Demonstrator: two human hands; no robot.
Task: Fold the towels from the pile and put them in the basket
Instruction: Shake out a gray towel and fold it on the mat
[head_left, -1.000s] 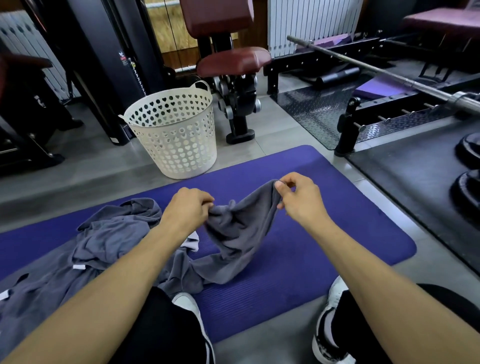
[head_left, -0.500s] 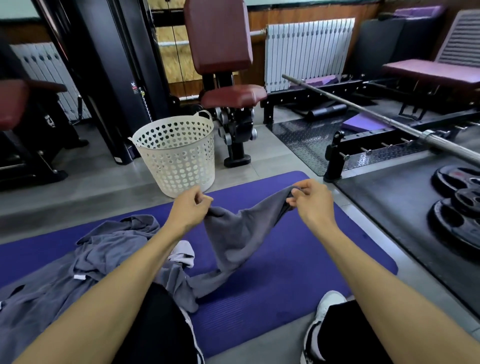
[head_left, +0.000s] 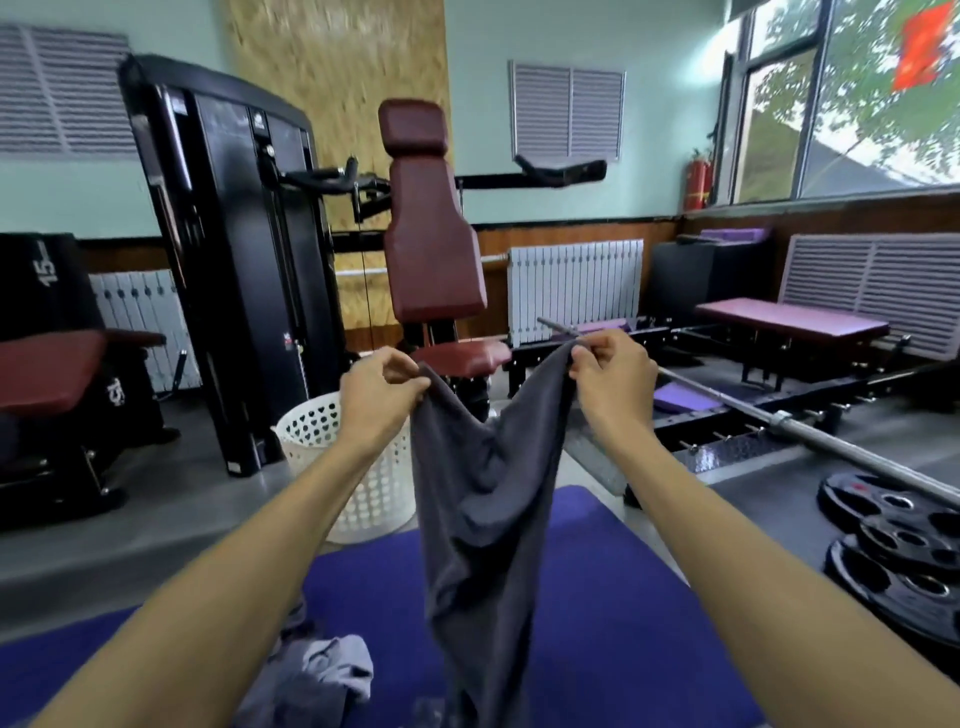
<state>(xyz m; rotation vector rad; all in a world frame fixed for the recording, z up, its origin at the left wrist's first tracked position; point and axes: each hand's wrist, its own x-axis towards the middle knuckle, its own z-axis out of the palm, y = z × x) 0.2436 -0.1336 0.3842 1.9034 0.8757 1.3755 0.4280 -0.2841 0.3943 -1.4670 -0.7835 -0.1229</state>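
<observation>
A dark grey towel (head_left: 478, 519) hangs in the air in front of me, held up by two corners. My left hand (head_left: 376, 397) pinches its left top corner and my right hand (head_left: 613, 382) pinches the right one, so the top edge sags between them. The lower end of the towel drops out of the frame at the bottom. A white perforated basket (head_left: 363, 499) stands on the floor beyond the mat, partly hidden behind my left forearm and the towel. A bit of the grey towel pile (head_left: 317, 675) shows at the bottom left on the purple mat (head_left: 597, 597).
A black weight machine (head_left: 234, 260) with a maroon seat (head_left: 431, 234) rises behind the basket. A barbell (head_left: 779, 415) on a black rack and several weight plates (head_left: 909, 561) lie to the right. Another maroon bench (head_left: 52, 369) is at the left.
Both hands have lifted the towel from the mat up to chest height, so it now hangs free. My view has tilted up, and most of the pile has left the frame.
</observation>
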